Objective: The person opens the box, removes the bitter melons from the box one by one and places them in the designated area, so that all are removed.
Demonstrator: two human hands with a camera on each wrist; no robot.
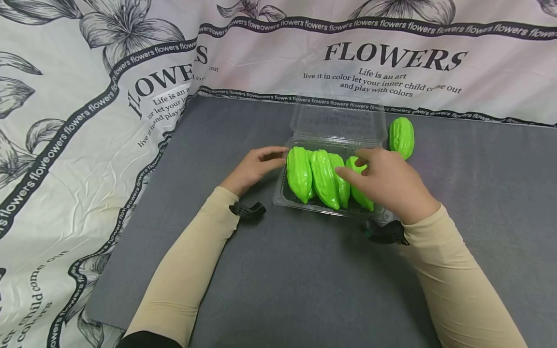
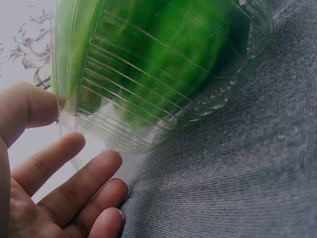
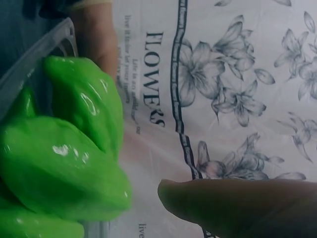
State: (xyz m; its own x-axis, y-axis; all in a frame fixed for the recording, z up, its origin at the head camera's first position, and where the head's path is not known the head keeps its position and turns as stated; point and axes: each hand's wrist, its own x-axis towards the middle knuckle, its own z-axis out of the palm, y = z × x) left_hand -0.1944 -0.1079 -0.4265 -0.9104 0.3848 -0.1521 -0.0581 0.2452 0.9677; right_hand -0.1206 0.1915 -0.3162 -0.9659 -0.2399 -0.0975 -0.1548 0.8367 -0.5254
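Several glossy, ridged green bitter melons (image 1: 323,176) lie side by side in a clear plastic clamshell box (image 1: 300,205) in the head view. My left hand (image 1: 256,166) is at the box's left side. Its thumb (image 2: 37,105) is right at the rim, and the other fingers spread loosely beside the ribbed wall. Over the right end of the box, my right hand (image 1: 385,181) has its thumb held apart from its fingers, above the rightmost melon (image 1: 358,195). In the right wrist view, a gap shows between that thumb (image 3: 198,198) and the melons; the other fingers are hidden.
The box's clear lid (image 1: 339,121) stands raised at the back. One more green melon (image 1: 402,137) lies on the grey table (image 1: 278,290) behind my right hand. A flower-printed cloth (image 1: 391,63) rises along the back and left sides. Dark straps (image 1: 248,210) circle both wrists.
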